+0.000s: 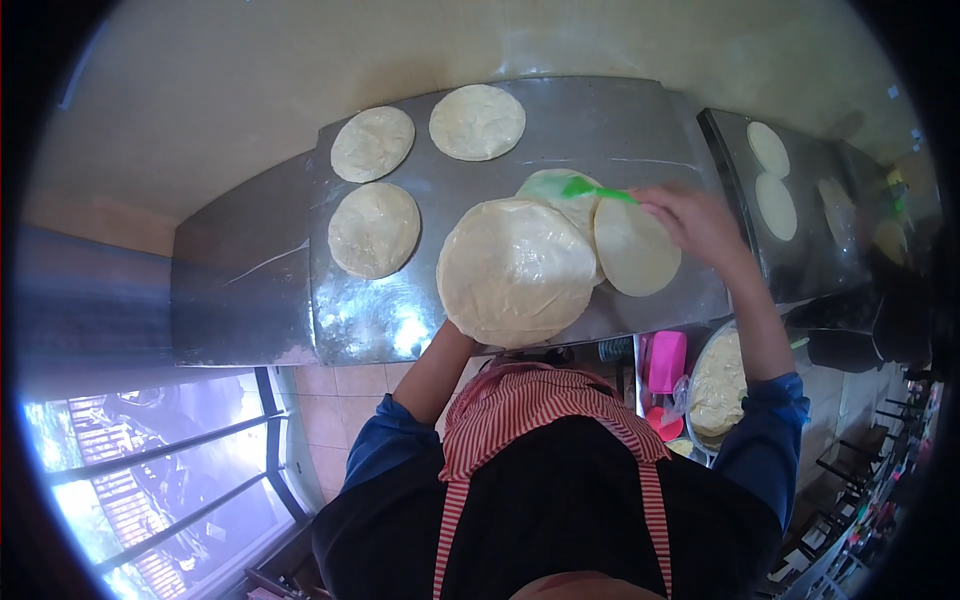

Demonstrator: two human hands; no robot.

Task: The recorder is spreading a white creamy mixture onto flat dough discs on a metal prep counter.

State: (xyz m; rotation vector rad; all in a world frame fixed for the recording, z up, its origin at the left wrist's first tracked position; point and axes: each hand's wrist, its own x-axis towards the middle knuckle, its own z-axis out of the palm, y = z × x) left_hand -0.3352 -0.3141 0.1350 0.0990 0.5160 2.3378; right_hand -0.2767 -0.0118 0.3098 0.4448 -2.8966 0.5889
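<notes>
A large round sheet of dough, shiny on top, is held up near the table's front edge. My left arm reaches beneath it, and the dough hides that hand. With my right hand I grip a green spatula or brush; its blurred head is over another dough round that the raised sheet partly covers. A paler, matte dough round lies just right of these two. Three glossy dough rounds rest on the metal table at the left: one at the back left, one beside it, one nearer.
The metal tabletop meets a wall at the back. At the right, a second metal surface bears more dough rounds. Below the table's right part are a large bowl of pale dough and a pink container. A window stands at lower left.
</notes>
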